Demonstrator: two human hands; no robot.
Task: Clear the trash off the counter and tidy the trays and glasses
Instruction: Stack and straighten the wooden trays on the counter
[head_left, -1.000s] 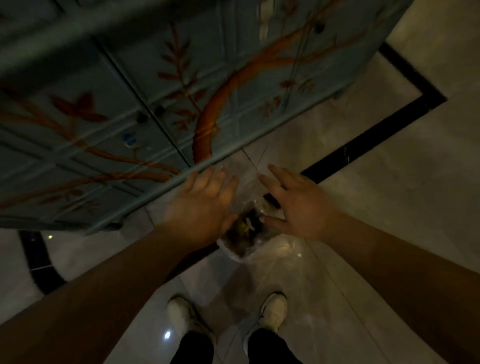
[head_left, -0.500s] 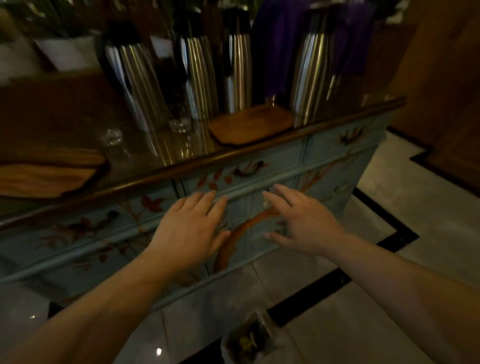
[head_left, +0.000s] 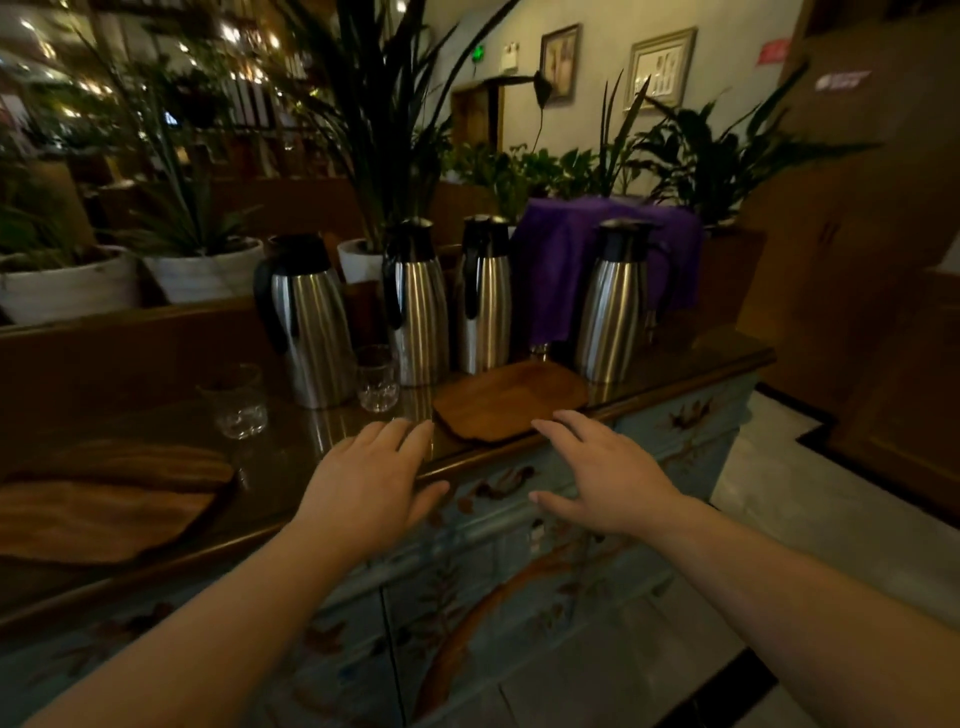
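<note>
My left hand (head_left: 366, 480) and my right hand (head_left: 605, 475) hover open, palms down, at the front edge of the dark glossy counter (head_left: 291, 457), holding nothing. Just beyond my fingertips lies a small wooden tray (head_left: 511, 400). Stacked wooden trays (head_left: 98, 499) lie at the counter's left end. Two clear glasses stand upright on the counter: one (head_left: 236, 400) left of centre, the other (head_left: 377, 378) between two jugs.
Several steel thermos jugs (head_left: 311, 322) stand in a row behind the small tray. A purple cloth (head_left: 608, 260) drapes over something at the back right. Potted plants (head_left: 202, 270) line the ledge behind. The painted blue cabinet front (head_left: 519, 545) drops to a pale tiled floor (head_left: 831, 519).
The view has risen from the floor and the trash bag to the counter top. Both hands lifted from over the bag to the counter's front edge, still open.
</note>
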